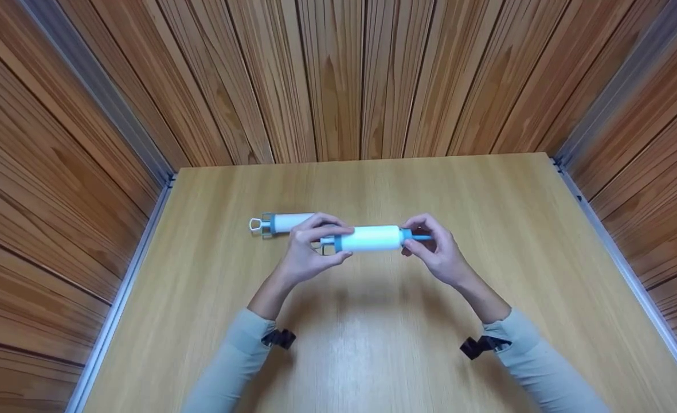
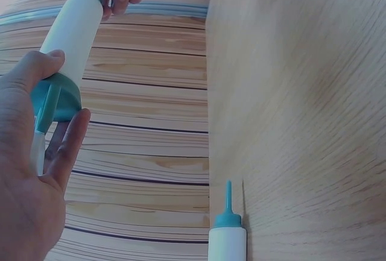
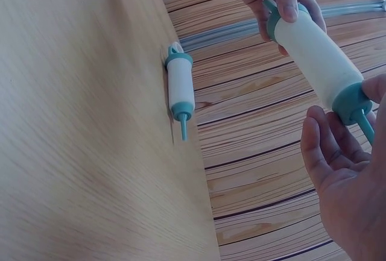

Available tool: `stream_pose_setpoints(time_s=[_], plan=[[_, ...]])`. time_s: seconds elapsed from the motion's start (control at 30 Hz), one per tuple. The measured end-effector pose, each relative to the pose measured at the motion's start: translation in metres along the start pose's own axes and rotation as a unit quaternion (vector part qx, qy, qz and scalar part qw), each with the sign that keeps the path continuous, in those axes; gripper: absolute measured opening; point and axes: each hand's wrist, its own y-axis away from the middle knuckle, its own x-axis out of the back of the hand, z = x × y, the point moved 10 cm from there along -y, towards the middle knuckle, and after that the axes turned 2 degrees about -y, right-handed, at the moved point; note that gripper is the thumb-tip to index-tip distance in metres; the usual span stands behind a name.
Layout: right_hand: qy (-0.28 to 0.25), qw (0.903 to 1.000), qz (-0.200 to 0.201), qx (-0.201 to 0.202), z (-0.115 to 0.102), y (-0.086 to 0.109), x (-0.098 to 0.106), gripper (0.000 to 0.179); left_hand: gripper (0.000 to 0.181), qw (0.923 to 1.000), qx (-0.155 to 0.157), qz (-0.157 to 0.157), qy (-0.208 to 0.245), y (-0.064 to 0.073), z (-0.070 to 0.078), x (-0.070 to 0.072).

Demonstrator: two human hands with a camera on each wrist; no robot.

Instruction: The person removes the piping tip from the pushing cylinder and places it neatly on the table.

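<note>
A syringe-like tube with a white barrel and teal ends hangs level above the wooden table, held by both hands. My left hand grips its flanged plunger end, thumb on top and fingers below. My right hand pinches the thin teal nozzle end. A second tube of the same kind lies on the table behind my left hand, untouched, and also shows as the lying tube with its nozzle pointing towards the table's middle.
Slatted wooden walls close in the table at the back and on both sides, with metal trim along the side edges. Bare tabletop stretches in front of and to the right of the hands. Black straps sit on both wrists.
</note>
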Motion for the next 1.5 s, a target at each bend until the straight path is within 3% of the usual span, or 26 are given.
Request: stream_pose_setpoints(time_s=[0.4,0.67,1.07,1.5], plan=[[0.005,0.9998,0.009,0.017,-0.002,0.001,0.006,0.029,0.036,1.0000,-0.008,0.000,0.004,0.000,-0.002,0.001],[-0.010,0.9996,0.016,0.019,-0.002,0.002,0.012,0.024,0.035,0.9998,-0.003,0.019,-0.007,0.002,-0.007,0.008],[-0.030,0.9983,0.010,0.048,-0.007,0.002,0.016,0.025,0.036,0.9994,0.019,0.013,-0.025,0.001,-0.015,0.009],[-0.048,0.9976,0.008,0.050,-0.006,0.003,0.017,0.026,0.036,0.9983,0.050,0.016,-0.026,-0.002,-0.031,0.013]])
